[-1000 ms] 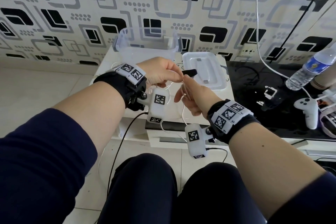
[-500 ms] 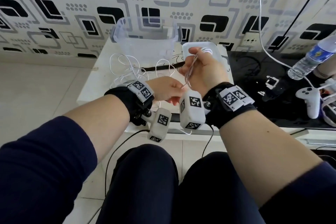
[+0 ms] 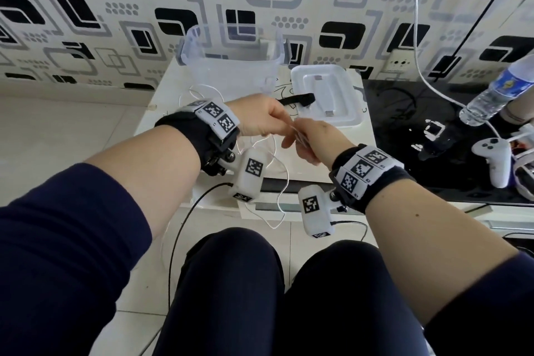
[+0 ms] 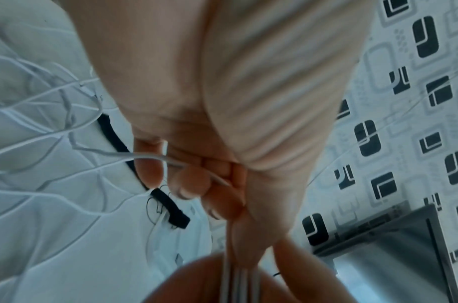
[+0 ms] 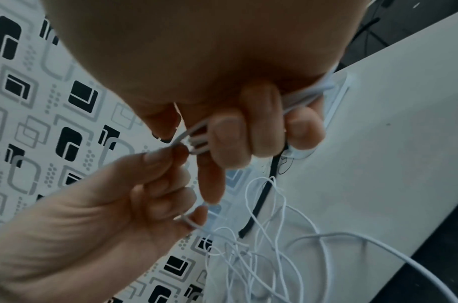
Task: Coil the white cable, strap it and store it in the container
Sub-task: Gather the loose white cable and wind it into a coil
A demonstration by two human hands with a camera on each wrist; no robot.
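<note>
The thin white cable [image 3: 278, 182] lies partly bundled in my right hand [image 3: 294, 143], whose fingers [image 5: 261, 125] curl round several strands. My left hand [image 3: 281, 124] meets it above the white table [image 3: 164, 101] and pinches the running strand [image 5: 180, 141] between thumb and forefinger. Loose cable [image 4: 41, 123] trails over the table and hangs off its front edge. The black strap [image 3: 297, 100] lies flat on the table behind the hands, one end on the lid. The clear container [image 3: 231, 58] stands open at the table's back edge.
The white lid [image 3: 326, 98] lies to the right of the container. Right of the table is a black glass surface [image 3: 404, 130] with a water bottle [image 3: 491, 95], a white game controller [image 3: 491, 156] and another white cord [image 3: 419, 37] hanging down the wall.
My right hand has come back from over the lid towards me. The left hand has moved forward and up to meet it, pinching the strand at the bundle.
</note>
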